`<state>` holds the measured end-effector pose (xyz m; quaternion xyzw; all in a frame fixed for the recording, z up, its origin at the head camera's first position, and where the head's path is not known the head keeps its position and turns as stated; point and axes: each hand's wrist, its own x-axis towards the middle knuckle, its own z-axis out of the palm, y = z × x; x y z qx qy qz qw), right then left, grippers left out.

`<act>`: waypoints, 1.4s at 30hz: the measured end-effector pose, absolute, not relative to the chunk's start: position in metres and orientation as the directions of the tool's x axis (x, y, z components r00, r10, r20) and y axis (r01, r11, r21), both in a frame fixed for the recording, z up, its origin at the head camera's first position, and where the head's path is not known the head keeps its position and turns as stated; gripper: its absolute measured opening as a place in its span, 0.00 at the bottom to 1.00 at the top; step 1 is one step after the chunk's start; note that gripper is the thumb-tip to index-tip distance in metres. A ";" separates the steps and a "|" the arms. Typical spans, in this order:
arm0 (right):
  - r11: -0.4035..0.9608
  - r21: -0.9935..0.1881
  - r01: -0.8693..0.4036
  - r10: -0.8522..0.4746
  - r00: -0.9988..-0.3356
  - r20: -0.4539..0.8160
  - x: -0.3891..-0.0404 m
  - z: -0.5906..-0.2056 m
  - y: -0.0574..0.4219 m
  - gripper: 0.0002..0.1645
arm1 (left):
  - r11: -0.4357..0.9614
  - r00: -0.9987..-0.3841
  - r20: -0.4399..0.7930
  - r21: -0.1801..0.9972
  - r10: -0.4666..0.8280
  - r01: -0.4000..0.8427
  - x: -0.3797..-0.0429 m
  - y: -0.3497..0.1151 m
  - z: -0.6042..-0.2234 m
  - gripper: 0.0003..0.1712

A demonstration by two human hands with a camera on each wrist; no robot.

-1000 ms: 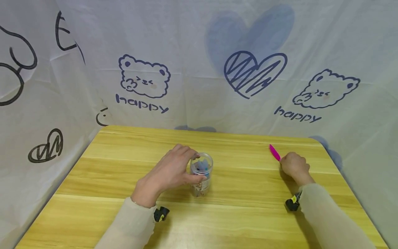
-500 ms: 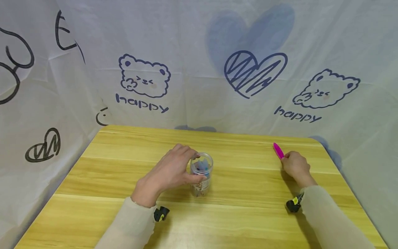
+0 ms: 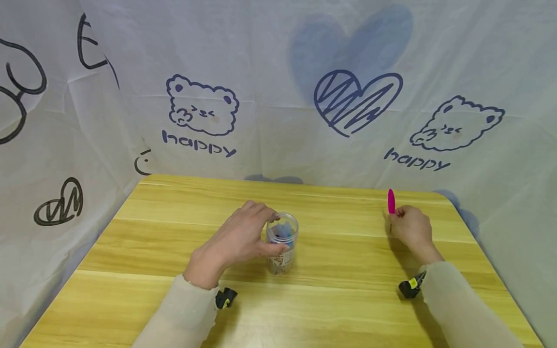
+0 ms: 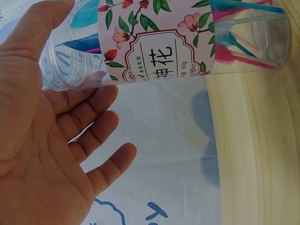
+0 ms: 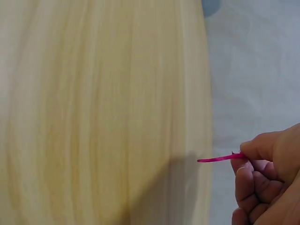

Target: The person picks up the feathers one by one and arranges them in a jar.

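Note:
My left hand (image 3: 241, 237) grips a clear plastic jar (image 3: 283, 258) near its open mouth, thumb on the near side. Upright on the table, the jar holds blue, teal and pink feathers (image 4: 234, 54); its floral paper label (image 4: 159, 18) shows in the left wrist view. In that view the thumb lies at the jar's neck and the other fingers fan out below it. To the right, my right hand (image 3: 411, 227) pinches a bright pink feather (image 3: 391, 200) between thumb and forefinger. Its tip points toward the back of the table; the right wrist view shows it edge-on.
The light wooden table (image 3: 344, 299) has a rounded back right corner. White cloth (image 3: 278, 135) with bears, hearts and lettering hangs behind and at the sides. A small black camera is strapped at each wrist.
The pink feather has swung from slanting left to nearly upright in the head view as my right hand turned and rose slightly. My left hand and the jar have stayed in place.

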<state>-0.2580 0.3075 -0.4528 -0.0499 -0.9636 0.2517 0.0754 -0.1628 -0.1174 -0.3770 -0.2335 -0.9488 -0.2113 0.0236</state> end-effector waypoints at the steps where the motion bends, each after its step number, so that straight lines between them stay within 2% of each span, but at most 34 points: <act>1: 0.870 -0.491 0.044 0.127 -0.982 0.137 -0.257 -0.451 0.306 0.15 | 0.802 -0.890 0.143 0.390 0.432 0.452 -0.163 -0.117 -0.377 0.42; 9: 0.872 -0.484 -0.071 0.079 -0.956 0.282 -0.250 -0.444 0.287 0.15 | 0.794 -0.878 0.159 0.379 0.451 0.476 -0.164 -0.118 -0.379 0.42; 16: 0.848 -0.495 -0.188 0.053 -0.899 0.434 -0.244 -0.438 0.268 0.12 | 0.792 -0.879 0.155 0.386 0.450 0.474 -0.164 -0.118 -0.378 0.42; 28: 0.776 -0.509 -0.372 0.022 -0.791 0.612 -0.236 -0.424 0.237 0.10 | 0.794 -0.885 0.144 0.396 0.443 0.462 -0.165 -0.118 -0.377 0.42; 36: 0.707 -0.522 -0.477 0.000 -0.738 0.675 -0.226 -0.411 0.212 0.09 | 0.795 -0.883 0.149 0.387 0.446 0.467 -0.165 -0.118 -0.376 0.42; 42: 0.647 -0.563 -0.514 -0.020 -0.749 0.662 -0.212 -0.395 0.190 0.09 | 0.797 -0.883 0.148 0.385 0.445 0.466 -0.164 -0.118 -0.377 0.43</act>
